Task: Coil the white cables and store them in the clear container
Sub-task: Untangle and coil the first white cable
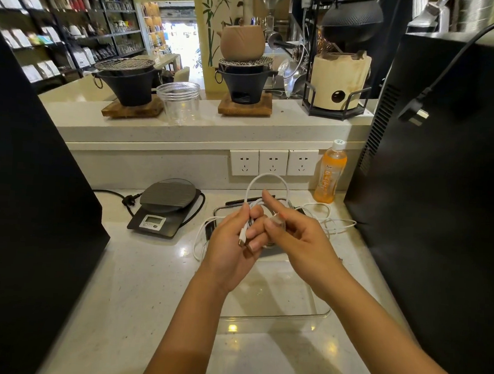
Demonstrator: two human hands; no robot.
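Observation:
My left hand (230, 243) grips a white cable (266, 178) whose loop stands up above my fingers; its plug end pokes out below my left thumb. My right hand (300, 239) pinches the same cable beside the left, index finger raised. Both hands hover over the far end of a clear rectangular container (304, 314) lying on the counter. A second white cable (336, 221) lies loose on the counter to the right, and another white strand (197, 241) hangs down left of my left hand.
A black digital scale (163, 207) with a black cord sits to the left. An orange drink bottle (329, 173) stands by the wall sockets (273, 162). Large black appliances flank both sides. A clear jar (180, 101) stands on the upper ledge among stoves.

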